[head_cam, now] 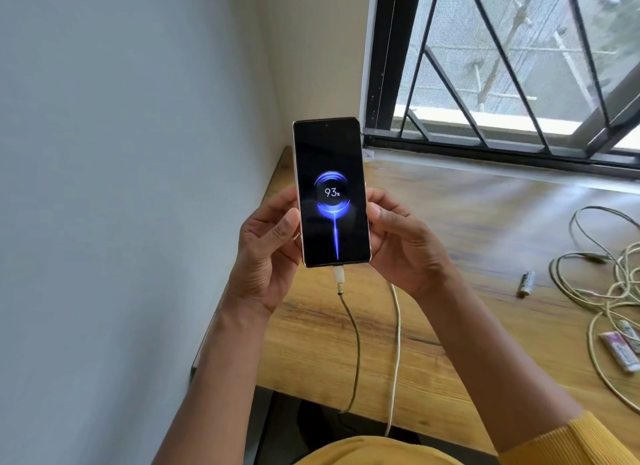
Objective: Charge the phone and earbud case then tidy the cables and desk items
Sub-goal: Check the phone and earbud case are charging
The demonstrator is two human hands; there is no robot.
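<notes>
Phone point(330, 193): upright above the worktop point(450, 222), screen showing 93% charging, cable point(349, 326) plugged in below. Left hand point(266, 257) and right hand point(405, 246) pinch its long edges. Judged rigid, smooth, breakable; side edges give best purchase.

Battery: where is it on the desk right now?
Head view, right side: the battery lies on the wooden desk, just left of the tangled cables and right of the right hand.
</notes>
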